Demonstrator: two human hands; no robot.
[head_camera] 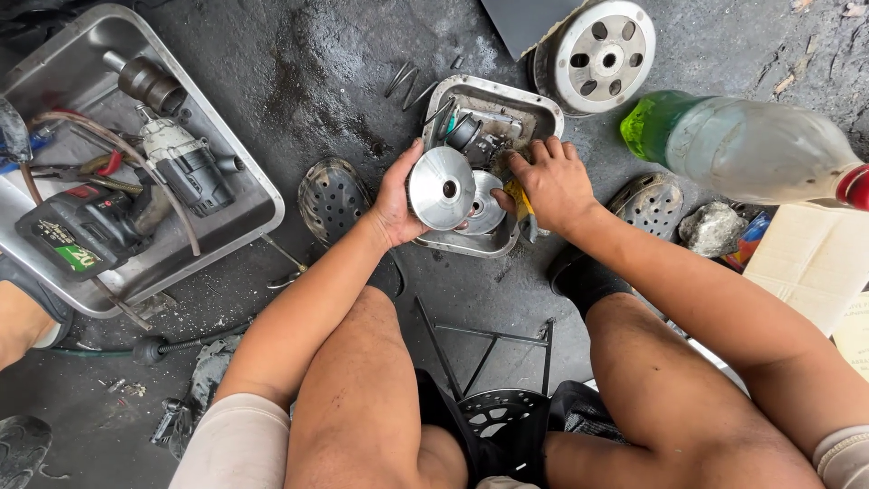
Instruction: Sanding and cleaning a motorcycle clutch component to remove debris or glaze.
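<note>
Concrete floor [299,63], dark and oil-stained, takes up most of what I see from above the person squatting on it. Largest on it is a big steel tray [237,149] at the left, holding a cordless impact wrench [186,163], a black battery pack [77,231] and a dark socket [149,83]. At the upper right lies a clear plastic bottle [751,149] with green liquid at one end, and above the hands sits a round clutch drum [602,56] with holes in its face. Between the knees and that drum rests a smaller metal pan [507,101] with small parts in it. Left hand [396,204] is wrapped around the rim of a shiny conical pulley disc [441,188], holding it on edge over the pan's near side. Just beside it, touching or nearly so, lies a second pulley disc [486,201] in the pan. Right hand [552,186] reaches down into the pan with fingers curled, by something yellow; whether it is gripping anything I cannot tell.
</note>
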